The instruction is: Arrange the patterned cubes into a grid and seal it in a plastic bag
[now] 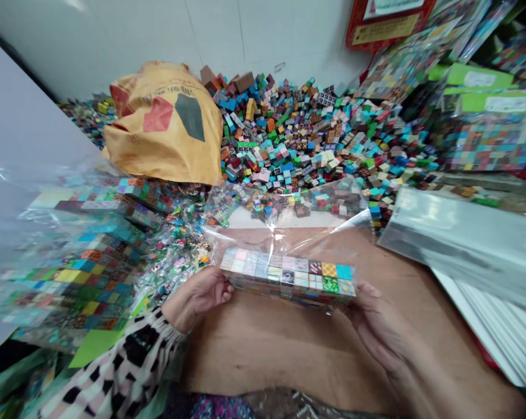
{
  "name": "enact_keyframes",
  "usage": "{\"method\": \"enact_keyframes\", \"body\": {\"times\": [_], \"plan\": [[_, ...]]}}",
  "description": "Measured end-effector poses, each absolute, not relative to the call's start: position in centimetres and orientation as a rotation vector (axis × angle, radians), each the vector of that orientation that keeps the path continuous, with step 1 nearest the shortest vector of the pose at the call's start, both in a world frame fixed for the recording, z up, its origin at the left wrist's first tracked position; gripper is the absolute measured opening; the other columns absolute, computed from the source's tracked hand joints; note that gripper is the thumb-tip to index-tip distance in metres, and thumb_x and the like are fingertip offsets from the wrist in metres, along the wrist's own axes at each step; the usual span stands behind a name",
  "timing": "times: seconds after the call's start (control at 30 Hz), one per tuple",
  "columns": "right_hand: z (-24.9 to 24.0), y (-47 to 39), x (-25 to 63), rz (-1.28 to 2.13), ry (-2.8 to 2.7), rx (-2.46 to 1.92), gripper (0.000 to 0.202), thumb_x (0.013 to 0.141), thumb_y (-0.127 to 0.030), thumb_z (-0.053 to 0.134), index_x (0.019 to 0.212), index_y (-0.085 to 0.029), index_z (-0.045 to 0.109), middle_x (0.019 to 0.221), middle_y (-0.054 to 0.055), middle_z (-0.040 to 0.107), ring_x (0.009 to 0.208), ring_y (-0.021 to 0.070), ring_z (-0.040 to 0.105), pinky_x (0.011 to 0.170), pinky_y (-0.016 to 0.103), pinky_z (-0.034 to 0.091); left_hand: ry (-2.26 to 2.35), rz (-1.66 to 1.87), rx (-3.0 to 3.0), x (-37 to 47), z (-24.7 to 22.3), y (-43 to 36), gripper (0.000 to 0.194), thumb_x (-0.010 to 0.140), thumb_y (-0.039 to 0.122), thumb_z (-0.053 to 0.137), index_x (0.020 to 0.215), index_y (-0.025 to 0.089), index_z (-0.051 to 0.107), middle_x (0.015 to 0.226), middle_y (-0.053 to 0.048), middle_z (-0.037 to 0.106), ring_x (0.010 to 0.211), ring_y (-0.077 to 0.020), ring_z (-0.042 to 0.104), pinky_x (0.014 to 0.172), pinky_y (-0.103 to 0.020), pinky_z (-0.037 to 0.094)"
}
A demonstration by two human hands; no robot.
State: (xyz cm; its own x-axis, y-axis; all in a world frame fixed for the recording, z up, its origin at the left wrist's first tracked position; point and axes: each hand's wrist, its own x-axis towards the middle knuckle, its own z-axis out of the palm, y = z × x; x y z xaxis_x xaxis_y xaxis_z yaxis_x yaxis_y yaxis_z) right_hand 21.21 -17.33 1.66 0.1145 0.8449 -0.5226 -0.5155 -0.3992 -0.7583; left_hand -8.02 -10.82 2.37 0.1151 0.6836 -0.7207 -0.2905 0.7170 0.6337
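A long stack of small patterned cubes [284, 273] sits inside a clear plastic bag [289, 233], held just above the brown board. My left hand [208, 291] is closed at the stack's left end, its fingers curled in on the bag's edge. At the opposite end my right hand [374, 323] grips the stack, thumb on the near side and fingers partly hidden below. The bag's loose upper part stands up, glossy and see-through, beyond the cubes.
Loose cubes [298, 139] lie heaped against the wall, beside a yellow sack [162, 128]. Bagged cube sets [88, 267] are piled at left, with small packets [176, 238] nearby. At right are clear bags [464, 238], white sheets [485, 326] and green-topped packs [492, 134]. The brown board [263, 355] lies in front.
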Motion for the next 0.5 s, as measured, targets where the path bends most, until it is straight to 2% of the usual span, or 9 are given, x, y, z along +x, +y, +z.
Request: {"method": "enact_keyframes", "body": {"times": [0.2,0.33,0.5], "plan": [[1.9,-17.5,20.9,1.524,-0.389,-1.283,0.046,0.039,-0.052,0.093,0.064,-0.022,0.069,0.077,0.003,0.072,0.075,0.0198,0.058,0.067,0.029,0.044,1.334,0.900,0.463,-7.0,1.9,-11.2,0.019,0.059,0.009,0.068,0.068,0.017,0.054,0.055,0.006,0.050,0.042,-0.0048,0.040,0.041,-0.015,0.028],[1.3,-17.8,20.3,1.419,-0.456,-1.331,0.049,0.042,-0.058,0.090,0.062,-0.022,0.064,0.068,0.001,0.068,0.066,0.0160,0.051,0.061,0.027,0.039,1.401,1.033,0.549,-6.6,1.4,-11.8,0.021,0.051,0.013,0.066,0.068,0.017,0.054,0.051,0.009,0.044,0.043,-0.0039,0.033,0.041,-0.016,0.019],[0.5,-17.8,19.2,1.214,-0.514,-1.374,0.051,0.054,-0.068,0.081,0.066,-0.023,0.059,0.061,-0.002,0.060,0.064,0.0156,0.049,0.061,0.028,0.041,1.430,1.108,0.648,-6.1,1.1,-12.0,0.023,0.048,0.019,0.066,0.069,0.015,0.058,0.050,0.009,0.044,0.043,-0.0033,0.026,0.042,-0.018,0.014]]}}
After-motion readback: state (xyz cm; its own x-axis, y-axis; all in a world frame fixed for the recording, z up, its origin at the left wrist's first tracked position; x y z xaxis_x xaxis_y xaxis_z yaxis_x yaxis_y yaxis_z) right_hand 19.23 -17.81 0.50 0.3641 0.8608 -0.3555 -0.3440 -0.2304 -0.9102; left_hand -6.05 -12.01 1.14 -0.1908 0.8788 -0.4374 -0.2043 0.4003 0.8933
